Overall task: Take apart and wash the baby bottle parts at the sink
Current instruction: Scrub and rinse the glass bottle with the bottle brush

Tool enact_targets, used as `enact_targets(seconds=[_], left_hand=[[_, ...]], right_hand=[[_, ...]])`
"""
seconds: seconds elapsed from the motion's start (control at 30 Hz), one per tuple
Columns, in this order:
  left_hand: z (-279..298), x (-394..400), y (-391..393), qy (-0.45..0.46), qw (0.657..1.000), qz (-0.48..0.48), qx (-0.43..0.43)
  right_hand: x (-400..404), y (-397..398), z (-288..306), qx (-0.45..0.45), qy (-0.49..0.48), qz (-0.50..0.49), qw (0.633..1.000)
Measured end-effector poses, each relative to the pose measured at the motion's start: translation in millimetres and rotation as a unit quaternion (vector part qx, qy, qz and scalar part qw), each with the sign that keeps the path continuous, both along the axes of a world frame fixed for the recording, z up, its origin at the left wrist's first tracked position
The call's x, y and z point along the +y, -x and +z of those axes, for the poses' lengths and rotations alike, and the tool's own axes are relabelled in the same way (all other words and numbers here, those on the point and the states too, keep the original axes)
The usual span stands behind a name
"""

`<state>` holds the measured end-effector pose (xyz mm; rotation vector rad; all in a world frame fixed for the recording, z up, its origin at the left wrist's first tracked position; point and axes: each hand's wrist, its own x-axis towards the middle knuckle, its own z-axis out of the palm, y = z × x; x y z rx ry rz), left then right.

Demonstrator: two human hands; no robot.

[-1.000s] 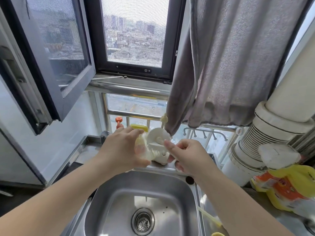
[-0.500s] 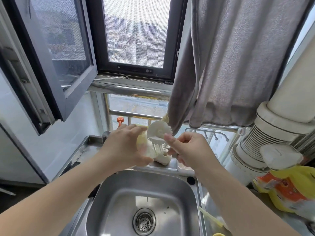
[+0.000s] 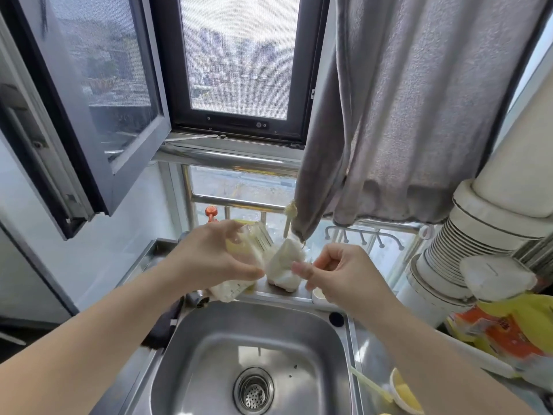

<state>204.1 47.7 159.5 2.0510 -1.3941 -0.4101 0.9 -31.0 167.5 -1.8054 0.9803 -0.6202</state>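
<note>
Above the back edge of the steel sink (image 3: 344, 339), my left hand (image 3: 209, 256) grips a translucent yellowish baby bottle body (image 3: 236, 283), tilted with its open end up and to the right. My right hand (image 3: 341, 274) is just right of it, with thumb and forefinger pinching a white bottle part (image 3: 282, 260). That part is blurred and sits apart from the bottle's mouth. A white holder on the ledge behind it merges with it, so its exact shape is unclear.
A grey towel (image 3: 404, 115) hangs over the ledge at right. A yellow brush (image 3: 290, 211) stands behind the hands. A white ribbed pipe (image 3: 443, 259) and a yellow-orange detergent bag (image 3: 508, 327) crowd the right counter. The open window pane (image 3: 98, 100) juts in at left. The drain (image 3: 253, 390) lies below.
The white part has come off the bottle. My hands have drawn slightly apart, and the bottle has tilted so that its body points down toward the sink.
</note>
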Motion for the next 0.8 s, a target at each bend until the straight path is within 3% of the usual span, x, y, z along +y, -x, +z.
enact_targets(seconds=[0.17, 0.33, 0.53, 0.7, 0.8], left_hand=[[-0.2, -3.6, 7.1, -0.008, 0.999, -0.037, 0.020], [5.9, 0.7, 1.1, 0.003, 0.999, -0.010, 0.030], [2.5, -0.7, 11.9, -0.014, 0.998, -0.041, 0.039], [8.6, 4.9, 2.6, -0.002, 0.995, -0.023, 0.095], [7.1, 4.4, 4.4, -0.006, 0.993, -0.024, 0.118]], right_hand=[[-6.7, -12.5, 6.9, -0.074, -0.003, -0.011, 0.997], [-2.0, -0.9, 1.8, -0.021, -0.019, 0.002, 1.000], [-1.8, -11.3, 9.4, -0.062, -0.002, 0.001, 0.998], [-2.4, 3.2, -1.1, -0.017, -0.022, 0.001, 1.000], [-4.3, 0.3, -0.2, -0.033, -0.020, -0.002, 0.999]])
